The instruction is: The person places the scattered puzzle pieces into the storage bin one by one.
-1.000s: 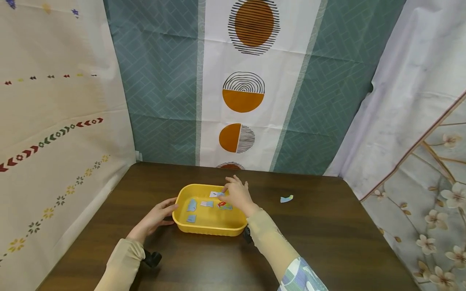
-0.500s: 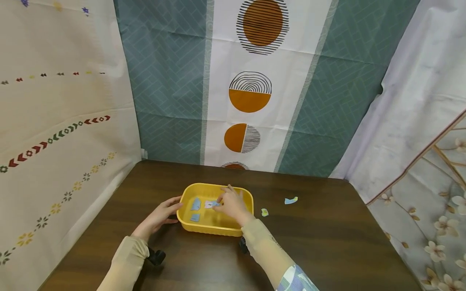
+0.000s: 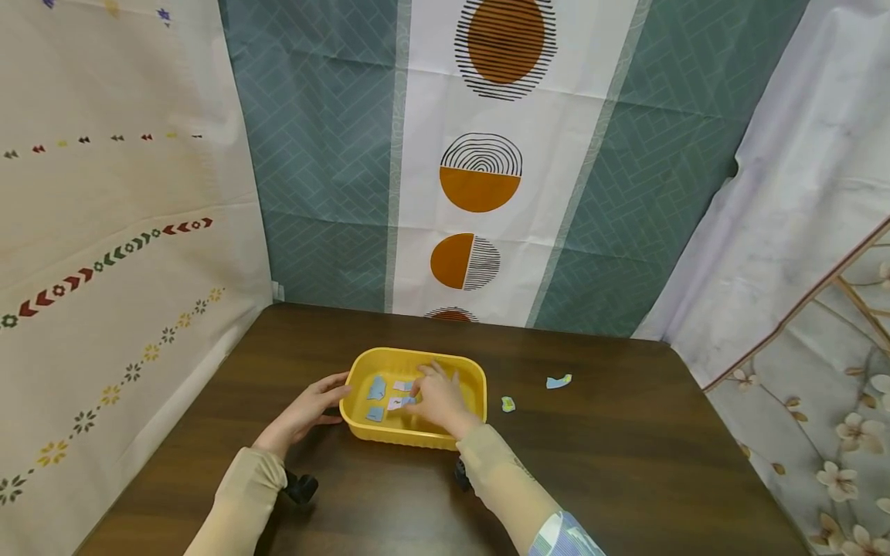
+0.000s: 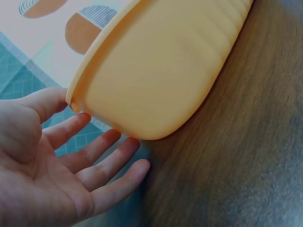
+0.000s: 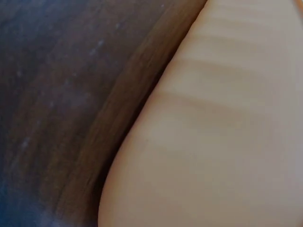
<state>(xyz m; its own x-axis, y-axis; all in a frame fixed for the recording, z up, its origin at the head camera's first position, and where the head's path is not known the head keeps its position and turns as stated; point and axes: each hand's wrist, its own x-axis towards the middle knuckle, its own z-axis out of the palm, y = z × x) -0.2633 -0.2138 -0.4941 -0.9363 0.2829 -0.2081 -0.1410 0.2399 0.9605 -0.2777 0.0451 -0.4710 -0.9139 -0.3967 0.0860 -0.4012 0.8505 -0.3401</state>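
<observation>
Head view: One yellow tray (image 3: 410,438), on a dark wooden table (image 3: 591,463). One left hand (image 3: 304,411), at the tray's left end. One right hand (image 3: 439,398), over the tray's inside, fingers bent, tips at a white-and-blue piece (image 3: 394,403); whether they pinch it cannot be told. Also inside: two blue pieces (image 3: 377,388) at left, one pale piece (image 3: 402,385) towards the far side. Right of the tray, on the table: one small green piece (image 3: 508,404); farther right, one curved piece (image 3: 559,381). Green-and-white cloth (image 3: 334,154) behind.

Left wrist view: Thumb against the tray's rim; fingers apart, loosely extended beside the end wall.

Right wrist view: Tray's ribbed outer wall, table alongside.
</observation>
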